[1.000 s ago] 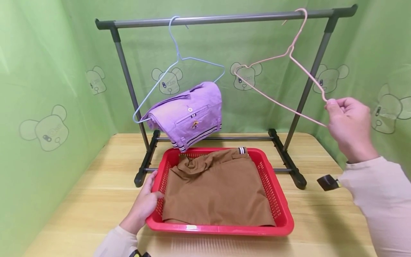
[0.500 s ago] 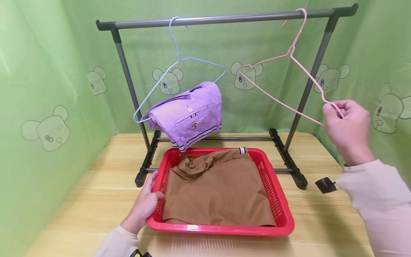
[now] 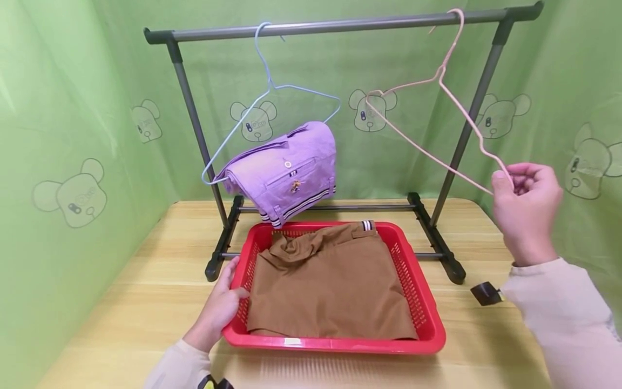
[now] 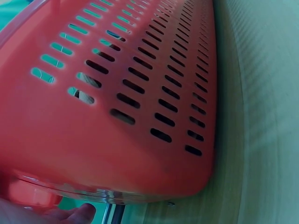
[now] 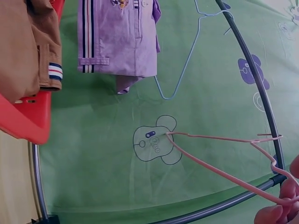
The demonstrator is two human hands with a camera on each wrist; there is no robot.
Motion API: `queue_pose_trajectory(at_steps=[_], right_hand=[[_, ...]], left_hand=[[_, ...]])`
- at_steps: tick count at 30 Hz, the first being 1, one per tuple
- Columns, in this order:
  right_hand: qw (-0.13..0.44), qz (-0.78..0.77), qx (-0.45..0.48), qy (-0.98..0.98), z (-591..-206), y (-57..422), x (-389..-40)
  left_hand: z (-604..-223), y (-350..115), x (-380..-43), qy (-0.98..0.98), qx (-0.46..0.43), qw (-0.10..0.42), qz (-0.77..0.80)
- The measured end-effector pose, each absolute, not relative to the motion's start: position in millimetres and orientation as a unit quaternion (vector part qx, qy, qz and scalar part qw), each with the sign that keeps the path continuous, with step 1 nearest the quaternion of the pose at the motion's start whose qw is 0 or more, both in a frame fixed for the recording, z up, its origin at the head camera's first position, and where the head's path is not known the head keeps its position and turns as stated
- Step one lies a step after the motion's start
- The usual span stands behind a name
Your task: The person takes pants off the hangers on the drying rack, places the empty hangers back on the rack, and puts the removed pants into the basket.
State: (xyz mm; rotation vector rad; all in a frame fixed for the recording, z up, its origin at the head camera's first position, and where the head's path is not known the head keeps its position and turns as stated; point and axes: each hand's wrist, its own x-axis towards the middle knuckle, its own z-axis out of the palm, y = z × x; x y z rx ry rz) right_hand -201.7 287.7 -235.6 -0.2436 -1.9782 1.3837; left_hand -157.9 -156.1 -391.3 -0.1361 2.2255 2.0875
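Note:
My left hand [image 3: 220, 310] grips the left side of a red plastic basket [image 3: 340, 346], thumb over the rim and fingers along the outside. Folded brown pants [image 3: 330, 292] with a striped waistband lie in the basket. At the right, my right hand [image 3: 527, 210] pinches the lower right corner of a pink wire hanger [image 3: 437, 160]. Its hook is over the rack's bar, and its frame is turned and tilted, with no garment on it. The right wrist view shows thumb and fingers around the pink wire [image 5: 224, 174].
A grey metal rack [image 3: 350, 25] stands behind the basket on the wooden table [image 3: 141, 302]. On its left part hangs a blue wire hanger [image 3: 238, 127] with folded purple pants [image 3: 286, 173] over its lower bar. Green printed cloth [image 3: 73, 135] surrounds the table.
My right hand has moved down slightly with the pink hanger's corner, and the hanger's far left end has swung a little to the right. My left hand and the basket stay put.

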Motion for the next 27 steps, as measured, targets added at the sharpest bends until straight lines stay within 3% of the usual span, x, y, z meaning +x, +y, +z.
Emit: queue_pose_trajectory(at_steps=[11, 27], right_hand=[[0.324, 0.673, -0.090, -0.659, -256.3, 289.2, -194.5], [0.297, 0.671, -0.120, -0.668, -301.9, 290.1, -189.8]], left_hand=[[-390.9, -156.0, -158.9, 0.729, -0.044, 0.043, 0.682], [-392.5, -155.9, -157.1, 0.726, -0.043, 0.044, 0.684]])
